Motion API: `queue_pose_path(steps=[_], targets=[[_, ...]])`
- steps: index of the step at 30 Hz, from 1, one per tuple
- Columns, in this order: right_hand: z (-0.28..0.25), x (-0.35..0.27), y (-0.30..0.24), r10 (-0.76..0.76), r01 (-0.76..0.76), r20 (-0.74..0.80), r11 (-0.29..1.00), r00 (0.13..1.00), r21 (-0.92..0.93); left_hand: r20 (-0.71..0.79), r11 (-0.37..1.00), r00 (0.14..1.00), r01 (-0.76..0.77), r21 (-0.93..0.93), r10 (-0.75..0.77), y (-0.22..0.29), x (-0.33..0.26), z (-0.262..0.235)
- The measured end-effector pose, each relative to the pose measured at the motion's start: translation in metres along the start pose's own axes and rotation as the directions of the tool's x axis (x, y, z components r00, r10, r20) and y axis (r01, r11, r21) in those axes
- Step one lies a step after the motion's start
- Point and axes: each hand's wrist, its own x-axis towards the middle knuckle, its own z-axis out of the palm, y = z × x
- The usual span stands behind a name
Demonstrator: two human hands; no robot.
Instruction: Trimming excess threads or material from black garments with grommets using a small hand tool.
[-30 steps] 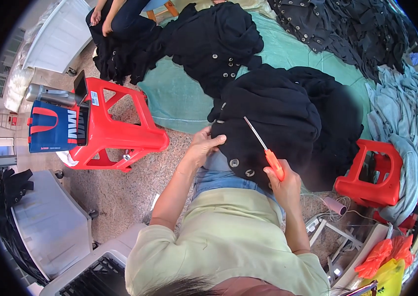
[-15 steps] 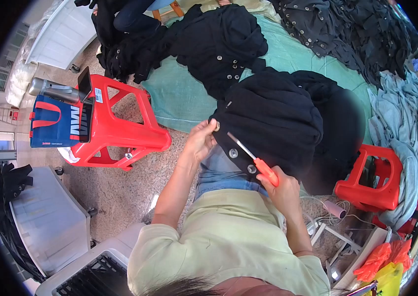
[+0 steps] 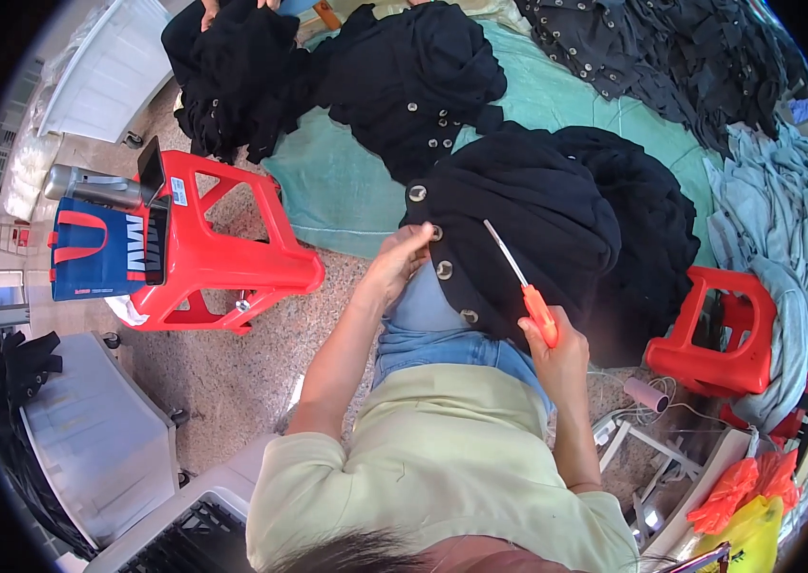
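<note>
A black garment (image 3: 528, 201) lies bunched over my lap, with several large shiny buttons along its near edge. My left hand (image 3: 392, 265) pinches that edge at a button (image 3: 436, 233), thumb and fingertips closed on the cloth. Another button (image 3: 417, 194) shows just beyond those fingers, and a further button (image 3: 444, 269) sits closer to me. In my right hand (image 3: 561, 353) is a screwdriver (image 3: 538, 311) with an orange handle. Its thin metal shaft points up and left over the cloth, and the tip appears apart from the buttons.
More black garments (image 3: 413, 76) are heaped on a green sheet (image 3: 327, 181) ahead. At left, a red stool (image 3: 261, 272) carries a blue bag (image 3: 98, 253) and a steel flask (image 3: 89, 183). Another red stool (image 3: 719, 334) stands right, beside grey cloth (image 3: 776, 220). Another person's hands (image 3: 232, 8) show at the top.
The screwdriver has swung up and right, away from the buttoned edge. My left hand has shifted slightly along that edge, and more buttons show. At the top, another person's hands have come into view.
</note>
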Motion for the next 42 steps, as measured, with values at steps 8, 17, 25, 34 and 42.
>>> queue_pose_path(steps=[8,17,25,34,42], targets=[[0.006,-0.008,0.001,-0.078,0.082,0.066,0.995,0.995,-0.064,0.150,0.969,0.983,-0.063,-0.238,0.101,0.011,0.006,-0.008],[0.008,-0.009,-0.007,-0.161,0.169,0.091,0.983,0.983,-0.079,0.140,0.916,0.988,0.002,-0.402,0.060,0.012,-0.009,-0.008],[-0.003,-0.005,0.000,-0.009,0.010,-0.012,0.999,1.000,0.033,0.059,0.906,0.993,-0.120,0.407,0.105,0.009,-0.065,0.027],[-0.018,-0.028,0.001,-0.131,0.139,0.146,0.989,0.980,-0.043,0.094,0.942,0.995,0.052,-0.332,-0.021,0.026,-0.055,0.021],[-0.001,-0.015,-0.007,-0.100,0.100,0.025,0.995,0.995,-0.004,0.138,0.935,0.989,0.007,-0.356,0.045,0.017,-0.012,-0.011]])
